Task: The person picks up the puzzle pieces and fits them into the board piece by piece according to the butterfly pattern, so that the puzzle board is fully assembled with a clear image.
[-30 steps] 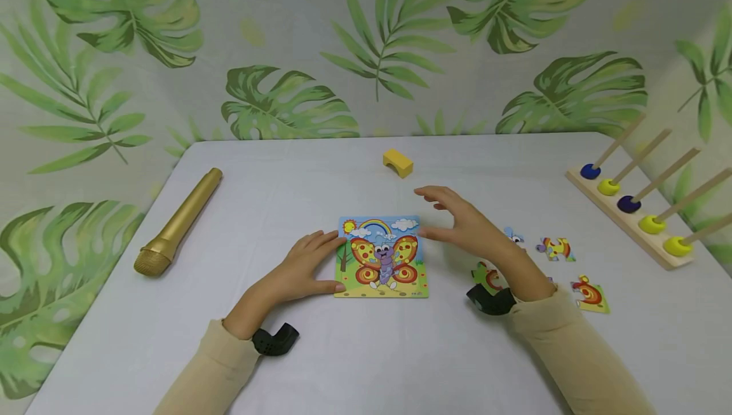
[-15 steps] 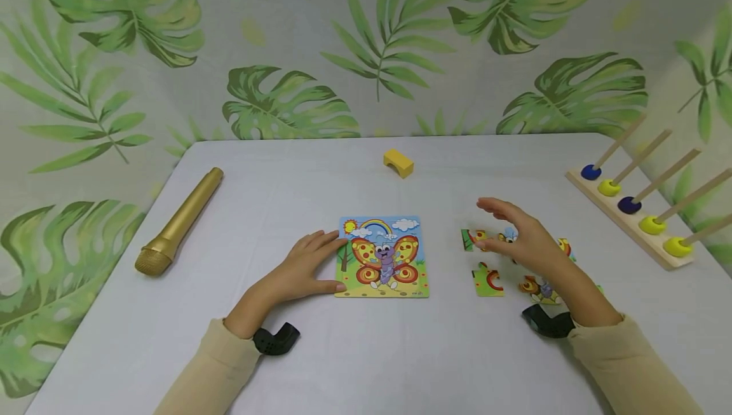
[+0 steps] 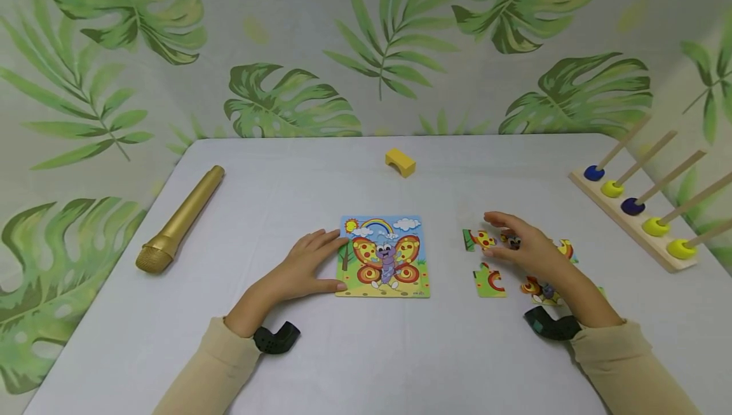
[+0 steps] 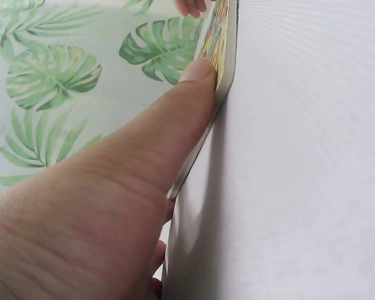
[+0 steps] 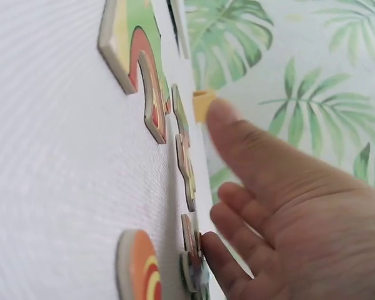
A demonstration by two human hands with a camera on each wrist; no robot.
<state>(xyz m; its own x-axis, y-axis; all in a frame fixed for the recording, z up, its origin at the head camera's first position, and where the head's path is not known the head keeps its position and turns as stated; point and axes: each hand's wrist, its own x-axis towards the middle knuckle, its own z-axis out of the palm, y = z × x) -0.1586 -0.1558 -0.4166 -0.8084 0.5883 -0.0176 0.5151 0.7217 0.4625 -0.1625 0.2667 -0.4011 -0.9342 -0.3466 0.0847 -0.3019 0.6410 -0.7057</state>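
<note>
A square puzzle board [image 3: 407, 279] with a butterfly, a rainbow and a sun lies flat in the middle of the table. Along its left edge rests my left hand [image 3: 303, 265], thumb and fingertips touching the border; the left wrist view shows the thumb against the edge. To the right, my right hand [image 3: 532, 253] is low over loose jigsaw pieces, fingers bent loosely and thumb apart. A piece with an eye [image 3: 513, 241] shows between thumb and fingers; whether they touch it I cannot tell. Nearby lie a green-and-red piece [image 5: 151, 81] and a yellow-spotted piece [image 3: 485, 239].
Further pieces, such as a butterfly-body piece [image 3: 540, 291], lie partly hidden beneath the right forearm. A gold microphone [image 3: 182, 219] lies at the left. A yellow arch block [image 3: 400, 162] sits toward the back, and a wooden peg rack [image 3: 623, 218] with blue and yellow beads stands at the right.
My right hand has moved right, from beside the board to over the loose pieces, then lowered slightly. The left hand has stayed on the board's edge.
</note>
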